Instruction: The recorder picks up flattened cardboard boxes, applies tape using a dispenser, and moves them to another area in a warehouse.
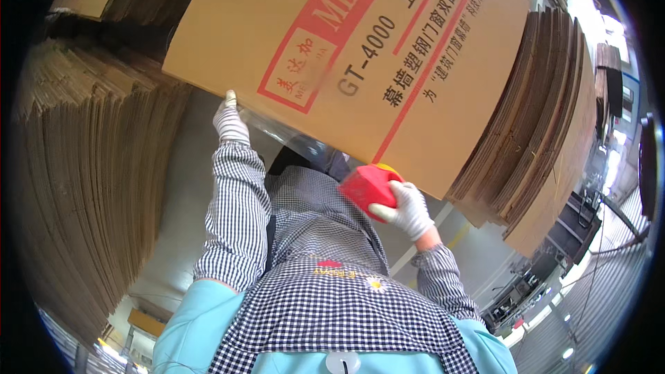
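Observation:
A large brown cardboard box (443, 125) with red and black print spans the upper middle of the view. At its near left edge is my gloved left hand (231, 121), closed on the edge, with one fingertip showing and the others hidden. My gloved right hand (409, 211) grips a red tape dispenser (370, 190) just below the box's near edge. A bit of yellow shows behind the dispenser. Clear, shiny tape (284, 131) runs along the near edge between my two hands. Some of it is blurred.
A tall stack of flat cardboard (90, 159) stands on the left. Another stack of cardboard sheets (533, 118) rises right of the box. Dark machinery (533, 284) stands farther right. Grey floor (183, 187) shows between the left stack and my arm.

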Motion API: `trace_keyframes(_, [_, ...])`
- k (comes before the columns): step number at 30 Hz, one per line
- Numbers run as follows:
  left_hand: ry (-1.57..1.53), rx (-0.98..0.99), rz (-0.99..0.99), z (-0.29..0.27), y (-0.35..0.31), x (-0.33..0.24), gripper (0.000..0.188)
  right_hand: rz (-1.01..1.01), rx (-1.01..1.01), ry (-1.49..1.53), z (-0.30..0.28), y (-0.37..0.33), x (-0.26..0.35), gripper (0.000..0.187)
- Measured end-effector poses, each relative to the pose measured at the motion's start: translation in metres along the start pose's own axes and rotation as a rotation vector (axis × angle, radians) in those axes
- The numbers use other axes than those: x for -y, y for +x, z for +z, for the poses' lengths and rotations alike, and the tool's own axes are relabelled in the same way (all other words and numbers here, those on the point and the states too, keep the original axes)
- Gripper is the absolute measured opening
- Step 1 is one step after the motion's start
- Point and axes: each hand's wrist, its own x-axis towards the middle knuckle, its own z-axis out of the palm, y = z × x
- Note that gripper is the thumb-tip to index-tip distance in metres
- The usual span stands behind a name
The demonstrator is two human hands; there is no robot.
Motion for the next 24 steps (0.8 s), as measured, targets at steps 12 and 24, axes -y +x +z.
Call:
trace_keyframes(12, [-0.097, 0.164, 0.211, -0.002, -0.023, 0.023, 0.042, 0.362, 0.531, -1.131, 0.044, 0.039, -0.086, 0.034])
trace_keyframes(24, [1.06, -0.092, 1.214, 0.041, -0.151, 0.031, 0.045, 0.353, -0.471, -0.315, -0.048, 0.011, -0.144, 0.063])
